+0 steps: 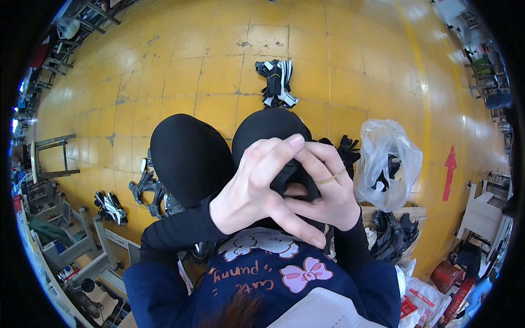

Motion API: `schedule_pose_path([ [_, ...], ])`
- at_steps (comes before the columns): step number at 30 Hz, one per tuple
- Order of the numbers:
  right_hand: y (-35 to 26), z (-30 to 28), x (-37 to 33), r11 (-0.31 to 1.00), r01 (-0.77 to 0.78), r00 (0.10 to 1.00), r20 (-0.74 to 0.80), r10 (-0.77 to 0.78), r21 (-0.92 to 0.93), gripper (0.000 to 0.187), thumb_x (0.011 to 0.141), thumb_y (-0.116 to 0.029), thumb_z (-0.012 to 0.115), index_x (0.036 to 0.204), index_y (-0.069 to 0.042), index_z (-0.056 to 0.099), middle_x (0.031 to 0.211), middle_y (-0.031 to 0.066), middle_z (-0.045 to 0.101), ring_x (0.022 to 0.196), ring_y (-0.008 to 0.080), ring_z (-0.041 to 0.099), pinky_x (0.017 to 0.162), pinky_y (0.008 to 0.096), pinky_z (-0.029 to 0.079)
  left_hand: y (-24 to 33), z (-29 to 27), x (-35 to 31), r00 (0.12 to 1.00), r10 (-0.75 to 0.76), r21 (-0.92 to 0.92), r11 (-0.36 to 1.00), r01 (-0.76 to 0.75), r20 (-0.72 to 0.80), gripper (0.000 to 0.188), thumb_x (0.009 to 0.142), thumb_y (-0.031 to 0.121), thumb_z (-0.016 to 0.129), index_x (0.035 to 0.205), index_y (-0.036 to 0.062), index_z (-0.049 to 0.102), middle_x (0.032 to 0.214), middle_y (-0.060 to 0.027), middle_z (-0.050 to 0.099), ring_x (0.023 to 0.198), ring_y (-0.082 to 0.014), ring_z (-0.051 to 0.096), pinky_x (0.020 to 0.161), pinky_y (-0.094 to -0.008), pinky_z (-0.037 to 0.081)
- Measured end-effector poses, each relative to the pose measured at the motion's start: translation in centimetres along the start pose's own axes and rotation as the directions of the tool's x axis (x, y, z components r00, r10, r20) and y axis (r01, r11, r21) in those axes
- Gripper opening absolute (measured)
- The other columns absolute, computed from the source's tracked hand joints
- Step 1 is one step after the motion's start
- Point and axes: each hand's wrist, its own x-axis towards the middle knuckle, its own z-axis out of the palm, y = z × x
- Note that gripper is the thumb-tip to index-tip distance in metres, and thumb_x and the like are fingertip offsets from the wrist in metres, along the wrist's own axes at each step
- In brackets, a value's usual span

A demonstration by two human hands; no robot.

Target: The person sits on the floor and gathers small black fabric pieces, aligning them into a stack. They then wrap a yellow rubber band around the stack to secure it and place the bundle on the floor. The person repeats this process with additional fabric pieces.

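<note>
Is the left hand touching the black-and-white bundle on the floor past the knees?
Apart. The head view shows the left hand with a black-covered knee between it and the black-and-white bundle, which lies on the yellow floor.

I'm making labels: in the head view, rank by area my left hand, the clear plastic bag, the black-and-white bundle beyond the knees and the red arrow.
1. Left hand and clear plastic bag: too alike to rank; the hand is nearer the camera.
2. Black-and-white bundle
3. Red arrow
</note>
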Motion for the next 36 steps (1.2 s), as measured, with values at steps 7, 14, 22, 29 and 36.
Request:
schedule_pose_path([
  [7,0.0,-0.6,0.9,0.999,0.02,1.0,0.021,-0.02,-0.04,0.069,0.056,-0.009,0.085,0.121,-0.003,0.062,0.114,0.0139,0.063,0.102,0.0303,0.063,0.086,0.0361,0.053,-2.2,0.0,0.1,0.975,0.215,-0.046,0.975,-0.218,-0.064,0.075,0.074,0.017,0.079,0.137,0.0236,0.039,0.142,-0.0185,0.033,0.117,-0.0428,0.047,0.099,-0.0466,0.042],
  [14,1.3,-0.5,1.0,0.984,0.168,0.986,0.025,-0.167,-0.053,0.065,0.061,-0.014,0.085,0.12,0.0,0.06,0.113,0.0159,0.061,0.101,0.0328,0.063,0.084,0.0383,0.053,-1.3,-1.4,0.1,0.979,0.144,0.061,0.986,-0.154,0.143,0.079,0.073,0.008,0.075,0.143,0.0144,0.04,0.15,-0.023,0.026,0.126,-0.0423,0.042,0.103,-0.0475,0.041],
  [22,2.7,1.0,0.9,0.963,0.269,0.962,-0.054,-0.267,0.033,0.062,0.061,-0.016,0.085,0.115,0.003,0.06,0.11,0.0176,0.061,0.099,0.0342,0.062,0.084,0.0393,0.053,-0.7,-5.2,1.3,0.927,-0.047,0.084,0.996,0.017,0.371,0.078,0.068,0.015,0.079,0.137,0.0003,0.046,0.137,-0.0272,0.046,0.121,-0.0439,0.051,0.102,-0.0471,0.045],
  [29,2.5,0.8,-0.2,0.95,0.299,0.954,0.012,-0.301,0.086,0.059,0.069,-0.014,0.08,0.123,-0.003,0.058,0.123,0.0195,0.058,0.111,0.0367,0.059,0.092,0.0426,0.05,0.4,-4.8,-0.9,0.958,0.044,0.369,0.917,-0.151,0.284,0.056,0.076,0.013,0.068,0.128,-0.0031,0.055,0.123,-0.0252,0.055,0.109,-0.0368,0.06,0.093,-0.0428,0.053],
  [36,0.4,4.4,-2.0,0.803,0.568,0.696,-0.415,-0.586,-0.182,0.071,0.08,-0.038,0.072,0.142,-0.015,0.046,0.149,0.0095,0.04,0.133,0.0385,0.041,0.112,0.0515,0.028,1.9,-3.2,-2.2,0.982,-0.147,0.471,0.879,0.074,0.119,0.061,0.068,0.01,0.079,0.122,-0.008,0.055,0.127,-0.0239,0.054,0.114,-0.0391,0.058,0.099,-0.0479,0.049],
])
